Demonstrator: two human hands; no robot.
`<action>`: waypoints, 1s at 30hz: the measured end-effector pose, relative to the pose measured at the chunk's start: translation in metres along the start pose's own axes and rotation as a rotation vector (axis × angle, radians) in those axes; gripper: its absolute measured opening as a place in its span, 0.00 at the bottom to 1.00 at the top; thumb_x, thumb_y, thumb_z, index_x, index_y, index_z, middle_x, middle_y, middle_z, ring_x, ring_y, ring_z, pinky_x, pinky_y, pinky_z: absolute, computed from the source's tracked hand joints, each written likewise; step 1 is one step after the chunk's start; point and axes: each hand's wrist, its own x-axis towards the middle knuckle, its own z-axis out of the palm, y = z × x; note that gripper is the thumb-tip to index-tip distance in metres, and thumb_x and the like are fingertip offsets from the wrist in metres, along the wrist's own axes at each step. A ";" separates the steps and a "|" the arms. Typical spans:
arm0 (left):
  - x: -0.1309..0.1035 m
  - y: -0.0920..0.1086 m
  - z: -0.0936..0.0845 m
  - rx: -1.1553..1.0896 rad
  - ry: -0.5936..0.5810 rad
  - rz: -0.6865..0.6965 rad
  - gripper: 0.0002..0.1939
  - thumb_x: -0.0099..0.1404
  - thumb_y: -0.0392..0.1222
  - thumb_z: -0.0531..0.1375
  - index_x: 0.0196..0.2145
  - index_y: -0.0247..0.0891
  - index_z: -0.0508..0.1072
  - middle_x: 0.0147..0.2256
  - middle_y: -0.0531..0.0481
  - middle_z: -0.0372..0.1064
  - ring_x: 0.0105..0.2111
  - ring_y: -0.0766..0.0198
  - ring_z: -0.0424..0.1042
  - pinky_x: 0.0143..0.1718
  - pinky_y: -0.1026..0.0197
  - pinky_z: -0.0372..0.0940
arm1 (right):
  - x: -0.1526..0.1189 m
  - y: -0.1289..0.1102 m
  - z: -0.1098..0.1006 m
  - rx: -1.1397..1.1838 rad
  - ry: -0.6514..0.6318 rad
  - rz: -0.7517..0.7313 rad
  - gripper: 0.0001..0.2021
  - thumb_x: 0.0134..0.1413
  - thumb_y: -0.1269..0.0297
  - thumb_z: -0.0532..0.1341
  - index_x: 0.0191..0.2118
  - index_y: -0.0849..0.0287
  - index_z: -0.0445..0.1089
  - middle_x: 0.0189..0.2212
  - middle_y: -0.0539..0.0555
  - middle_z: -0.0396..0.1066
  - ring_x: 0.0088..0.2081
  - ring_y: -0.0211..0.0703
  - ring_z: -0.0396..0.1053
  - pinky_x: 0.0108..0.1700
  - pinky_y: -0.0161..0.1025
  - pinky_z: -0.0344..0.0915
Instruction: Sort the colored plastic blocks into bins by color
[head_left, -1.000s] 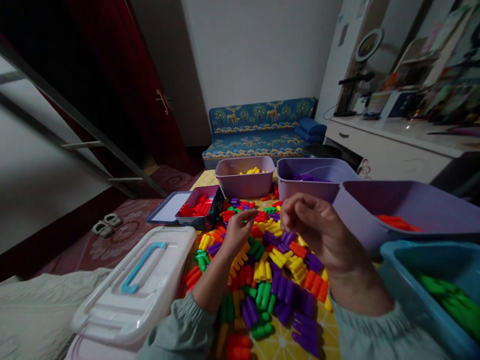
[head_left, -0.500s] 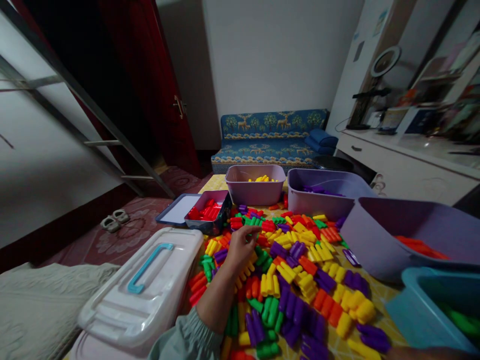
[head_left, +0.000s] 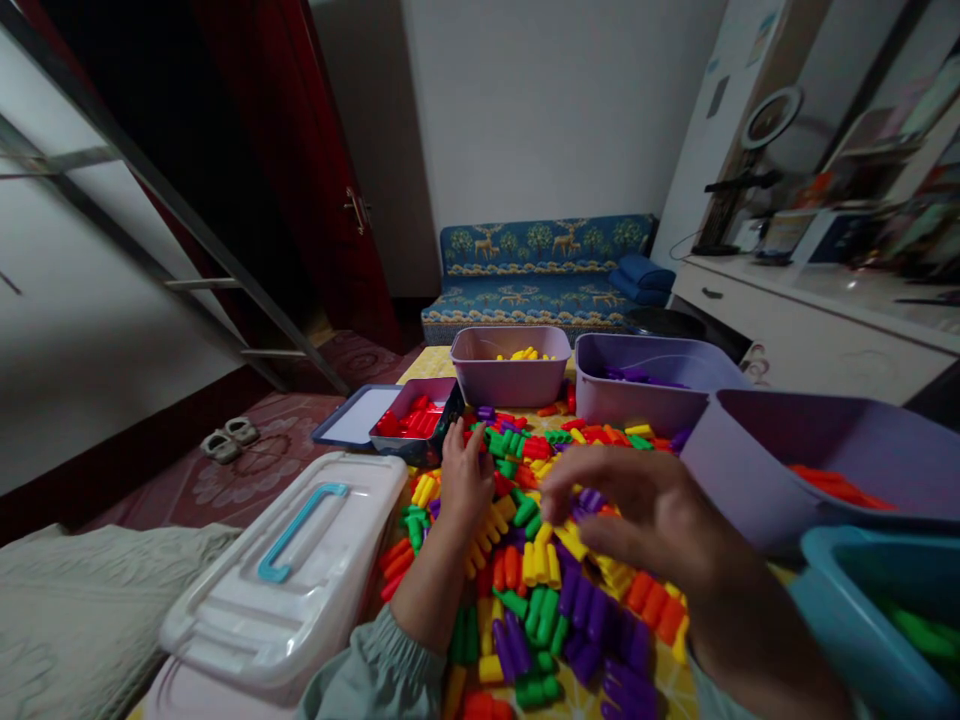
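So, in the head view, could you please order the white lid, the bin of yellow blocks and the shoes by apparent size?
1. White lid (nearest of these)
2. Bin of yellow blocks
3. Shoes

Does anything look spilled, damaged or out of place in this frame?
Nothing looks clearly damaged. The loose plastic pieces strewn over the yellow tablecloth look spilled: their colours are jumbled, while the pieces visible in each open container, like the yellow ones in the far pink bin, share one colour.
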 end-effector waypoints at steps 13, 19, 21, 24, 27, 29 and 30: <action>0.001 0.006 -0.009 0.094 -0.139 -0.017 0.16 0.56 0.29 0.60 0.43 0.37 0.78 0.44 0.41 0.67 0.47 0.53 0.68 0.50 0.50 0.65 | 0.118 0.057 0.031 -0.739 -0.070 0.250 0.19 0.50 0.74 0.60 0.48 0.55 0.75 0.56 0.59 0.67 0.57 0.54 0.63 0.59 0.52 0.59; 0.003 0.009 -0.009 -0.113 -0.146 -0.048 0.12 0.55 0.28 0.62 0.37 0.36 0.78 0.38 0.45 0.72 0.40 0.58 0.72 0.44 0.57 0.68 | 0.126 0.049 0.033 -0.672 -0.030 0.174 0.15 0.50 0.74 0.61 0.43 0.55 0.77 0.49 0.57 0.72 0.51 0.51 0.67 0.56 0.51 0.61; 0.003 0.011 -0.009 -0.207 -0.116 -0.048 0.13 0.53 0.27 0.63 0.36 0.37 0.78 0.37 0.47 0.74 0.39 0.61 0.73 0.43 0.59 0.68 | 0.126 0.049 0.034 -0.643 -0.013 0.166 0.14 0.50 0.74 0.61 0.42 0.55 0.78 0.47 0.56 0.73 0.50 0.51 0.68 0.55 0.51 0.62; 0.004 0.017 -0.011 -0.313 -0.094 -0.050 0.12 0.54 0.30 0.65 0.38 0.37 0.77 0.35 0.48 0.75 0.35 0.63 0.74 0.39 0.62 0.69 | 0.125 0.048 0.035 -0.552 0.030 0.140 0.12 0.51 0.73 0.61 0.40 0.54 0.78 0.47 0.56 0.73 0.50 0.49 0.69 0.55 0.50 0.62; 0.004 0.022 -0.013 -0.368 -0.101 -0.008 0.10 0.58 0.36 0.65 0.39 0.37 0.77 0.35 0.47 0.76 0.35 0.63 0.74 0.38 0.62 0.68 | 0.125 0.047 0.036 -0.480 0.067 0.114 0.12 0.50 0.73 0.62 0.40 0.55 0.77 0.49 0.55 0.72 0.51 0.47 0.68 0.56 0.47 0.63; 0.005 0.025 -0.015 -0.377 -0.119 0.038 0.07 0.61 0.37 0.63 0.39 0.37 0.77 0.37 0.46 0.75 0.37 0.62 0.74 0.40 0.61 0.68 | 0.126 0.047 0.036 -0.464 0.081 0.122 0.12 0.51 0.72 0.62 0.41 0.56 0.77 0.48 0.56 0.73 0.50 0.46 0.69 0.55 0.46 0.64; 0.005 0.026 -0.016 -0.373 -0.123 0.051 0.07 0.62 0.37 0.62 0.39 0.38 0.77 0.38 0.46 0.74 0.38 0.62 0.73 0.41 0.61 0.68 | 0.127 0.047 0.035 -0.465 0.085 0.135 0.12 0.51 0.72 0.61 0.41 0.56 0.77 0.47 0.56 0.73 0.49 0.46 0.70 0.54 0.45 0.65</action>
